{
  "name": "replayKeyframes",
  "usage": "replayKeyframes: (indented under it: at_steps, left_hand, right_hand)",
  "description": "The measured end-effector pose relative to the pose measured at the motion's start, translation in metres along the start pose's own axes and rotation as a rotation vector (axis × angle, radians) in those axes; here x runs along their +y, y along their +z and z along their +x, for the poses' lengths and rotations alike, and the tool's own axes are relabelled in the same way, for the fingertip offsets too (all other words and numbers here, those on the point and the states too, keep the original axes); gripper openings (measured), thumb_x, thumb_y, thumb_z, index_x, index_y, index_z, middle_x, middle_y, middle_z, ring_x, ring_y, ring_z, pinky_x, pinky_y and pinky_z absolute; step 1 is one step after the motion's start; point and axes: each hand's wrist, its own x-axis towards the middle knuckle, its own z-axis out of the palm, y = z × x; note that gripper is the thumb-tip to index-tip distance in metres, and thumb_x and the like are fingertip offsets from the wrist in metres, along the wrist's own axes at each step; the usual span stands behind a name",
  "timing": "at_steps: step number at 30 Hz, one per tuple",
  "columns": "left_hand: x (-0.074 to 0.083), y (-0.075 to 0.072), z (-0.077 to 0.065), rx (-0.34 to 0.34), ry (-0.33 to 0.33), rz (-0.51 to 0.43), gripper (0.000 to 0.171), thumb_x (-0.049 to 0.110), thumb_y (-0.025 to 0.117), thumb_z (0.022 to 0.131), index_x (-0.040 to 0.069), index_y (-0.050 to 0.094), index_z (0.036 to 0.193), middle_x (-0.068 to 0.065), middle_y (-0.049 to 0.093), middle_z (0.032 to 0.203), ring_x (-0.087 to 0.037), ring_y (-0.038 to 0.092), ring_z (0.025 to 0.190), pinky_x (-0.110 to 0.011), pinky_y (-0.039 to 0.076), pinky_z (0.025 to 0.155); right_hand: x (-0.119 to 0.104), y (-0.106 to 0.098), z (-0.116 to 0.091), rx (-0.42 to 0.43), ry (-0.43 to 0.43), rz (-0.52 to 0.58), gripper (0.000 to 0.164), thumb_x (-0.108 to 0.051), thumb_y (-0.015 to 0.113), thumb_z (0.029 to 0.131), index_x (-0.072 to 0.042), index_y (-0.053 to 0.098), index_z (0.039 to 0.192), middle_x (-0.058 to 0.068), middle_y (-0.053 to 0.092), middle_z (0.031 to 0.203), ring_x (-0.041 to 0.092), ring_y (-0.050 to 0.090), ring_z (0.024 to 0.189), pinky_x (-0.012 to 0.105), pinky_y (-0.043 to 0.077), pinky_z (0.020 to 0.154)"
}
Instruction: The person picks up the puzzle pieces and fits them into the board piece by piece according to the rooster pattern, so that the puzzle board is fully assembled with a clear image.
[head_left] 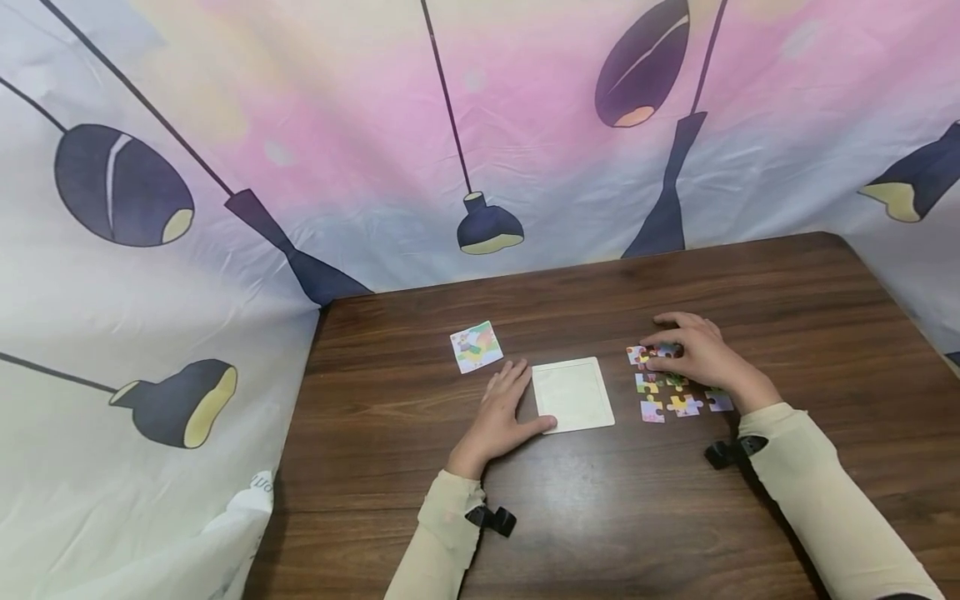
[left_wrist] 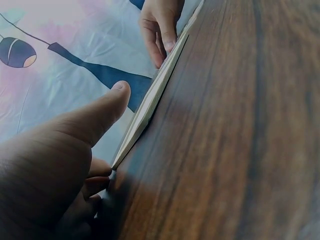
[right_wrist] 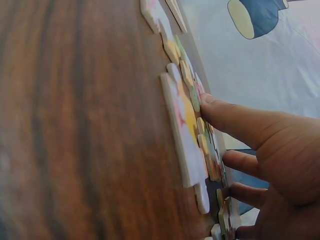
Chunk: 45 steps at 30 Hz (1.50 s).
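A pale, square puzzle tray (head_left: 573,394) lies flat on the wooden table. My left hand (head_left: 501,421) rests at its left side, thumb over the near-left corner and the other fingers stretched along the edge. In the left wrist view the thumb (left_wrist: 107,111) shows extended beside the tray's thin edge (left_wrist: 145,112). To the right are several loose jigsaw pieces (head_left: 684,406) in rough rows. My right hand (head_left: 701,354) is over the far rows, its thumb (right_wrist: 225,112) and spread fingers right at the pieces and hiding some of them.
A square picture card (head_left: 476,347) lies beyond my left hand, left of the tray. The brown table (head_left: 600,517) ends at a patterned cloth (head_left: 360,167) hung behind it and along the left. A black strap mount (head_left: 491,520) sticks out from the left wrist.
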Motion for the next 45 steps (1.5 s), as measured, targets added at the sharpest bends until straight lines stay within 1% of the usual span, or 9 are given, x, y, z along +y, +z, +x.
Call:
replayKeyframes:
  at_steps: [5, 9, 13, 22, 27, 30, 36, 41, 45]
  left_hand:
    - [0.001, 0.0, -0.002, 0.0, 0.0, 0.001, 0.094, 0.049, 0.078, 0.095, 0.003, 0.034, 0.165, -0.015, 0.027, 0.172, -0.031, 0.012, 0.163, -0.054, 0.011, 0.131]
    - [0.001, 0.001, -0.002, 0.002, 0.009, 0.009, 0.094, 0.049, 0.077, 0.095, 0.004, 0.035, 0.165, -0.015, 0.027, 0.173, -0.031, 0.012, 0.163, -0.054, 0.011, 0.131]
    - [0.001, 0.0, -0.002, 0.007, 0.0, 0.0, 0.094, 0.05, 0.077, 0.095, 0.006, 0.034, 0.165, -0.013, 0.025, 0.173, -0.03, 0.011, 0.163, -0.053, 0.009, 0.131]
    - [0.002, -0.003, -0.002, 0.014, -0.004, 0.019, 0.095, 0.052, 0.077, 0.094, 0.008, 0.034, 0.166, -0.014, 0.025, 0.173, -0.031, 0.011, 0.163, -0.053, 0.01, 0.131]
    - [0.002, -0.001, -0.002, 0.01, -0.015, -0.004, 0.094, 0.054, 0.077, 0.094, 0.009, 0.036, 0.166, -0.013, 0.025, 0.173, -0.03, 0.011, 0.163, -0.053, 0.009, 0.131]
    - [0.002, 0.0, -0.001, 0.011, -0.003, -0.002, 0.093, 0.054, 0.076, 0.094, 0.009, 0.036, 0.166, -0.012, 0.026, 0.173, -0.03, 0.012, 0.163, -0.054, 0.01, 0.131]
    - [0.001, -0.001, 0.0, 0.009, 0.008, 0.019, 0.093, 0.053, 0.077, 0.094, 0.009, 0.036, 0.166, -0.013, 0.026, 0.173, -0.031, 0.012, 0.163, -0.053, 0.01, 0.131]
    - [0.002, -0.001, 0.0, -0.001, 0.003, 0.041, 0.093, 0.052, 0.077, 0.094, 0.008, 0.036, 0.165, -0.014, 0.025, 0.173, -0.031, 0.012, 0.163, -0.053, 0.01, 0.131]
    - [0.002, -0.001, -0.001, -0.008, 0.012, 0.058, 0.09, 0.051, 0.075, 0.096, 0.008, 0.038, 0.165, -0.014, 0.026, 0.173, -0.032, 0.012, 0.162, -0.053, 0.011, 0.131]
  right_hand:
    - [-0.002, 0.001, -0.002, 0.003, -0.009, -0.003, 0.035, -0.017, 0.085, 0.091, -0.007, 0.079, 0.124, 0.031, 0.05, 0.148, 0.056, 0.036, 0.14, 0.083, 0.01, 0.113]
    - [-0.003, 0.0, -0.004, -0.01, -0.005, -0.004, 0.035, -0.018, 0.084, 0.092, -0.007, 0.078, 0.125, 0.03, 0.049, 0.149, 0.055, 0.035, 0.141, 0.084, 0.007, 0.114]
    - [-0.005, -0.002, -0.001, -0.025, -0.003, 0.0, 0.035, -0.019, 0.083, 0.094, -0.009, 0.077, 0.127, 0.028, 0.05, 0.15, 0.053, 0.036, 0.141, 0.082, 0.005, 0.115]
    - [-0.006, -0.002, 0.005, 0.0, -0.005, 0.011, 0.036, -0.019, 0.081, 0.096, -0.006, 0.076, 0.129, 0.028, 0.055, 0.142, 0.052, 0.044, 0.135, 0.079, 0.014, 0.115]
    - [-0.009, 0.0, 0.005, 0.017, -0.011, 0.034, 0.035, -0.019, 0.077, 0.1, -0.005, 0.073, 0.131, 0.026, 0.058, 0.137, 0.051, 0.046, 0.132, 0.078, 0.025, 0.111]
    - [-0.013, 0.001, 0.004, 0.033, -0.004, 0.052, 0.034, -0.018, 0.076, 0.1, -0.005, 0.072, 0.132, 0.025, 0.06, 0.135, 0.049, 0.046, 0.13, 0.077, 0.028, 0.108]
    - [-0.025, 0.009, 0.009, 0.065, -0.028, 0.088, 0.033, -0.019, 0.077, 0.1, -0.007, 0.074, 0.13, 0.021, 0.062, 0.131, 0.045, 0.048, 0.128, 0.076, 0.026, 0.108]
    - [-0.036, 0.02, 0.013, 0.079, -0.047, 0.097, 0.033, -0.021, 0.077, 0.1, -0.009, 0.074, 0.13, 0.018, 0.062, 0.129, 0.043, 0.049, 0.126, 0.076, 0.025, 0.108]
    - [-0.043, 0.029, 0.014, 0.113, -0.051, 0.105, 0.033, -0.019, 0.079, 0.098, -0.01, 0.075, 0.129, 0.016, 0.063, 0.128, 0.041, 0.05, 0.124, 0.076, 0.023, 0.108]
